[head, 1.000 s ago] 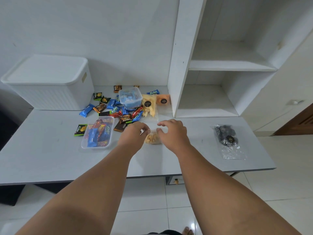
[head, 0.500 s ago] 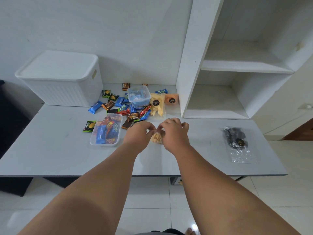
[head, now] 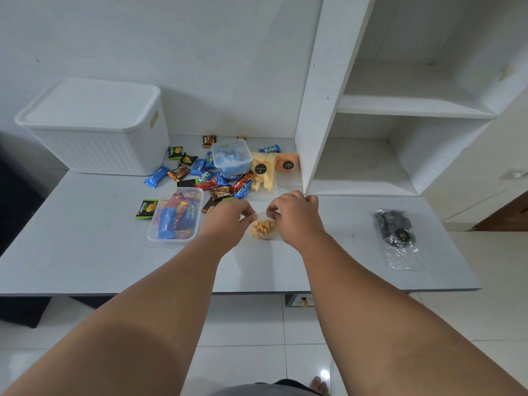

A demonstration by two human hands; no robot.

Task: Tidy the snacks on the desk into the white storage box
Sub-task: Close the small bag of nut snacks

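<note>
A small clear bag of yellow crackers (head: 262, 228) lies mid-desk. My left hand (head: 227, 220) and my right hand (head: 294, 214) both pinch its top edge. The white storage box (head: 94, 127) stands at the back left with its lid on. Several wrapped snack bars (head: 200, 174) lie scattered behind my hands. A clear tub of bars (head: 177, 214) sits to the left, and a second tub with blue packets (head: 232, 159) stands further back. Beside that lie a bag of yellow chips (head: 263, 174) and an orange snack bag (head: 288, 164).
A clear bag of dark biscuits (head: 395, 232) lies at the right of the grey desk (head: 85, 252). A white shelf unit (head: 320, 90) rises on the desk's right half. A small drawer knob (head: 303, 302) shows below the front edge.
Both hands closed on the top of the cracker bag and now pinch it. The view has shifted a little, so the box and snacks sit further right in frame.
</note>
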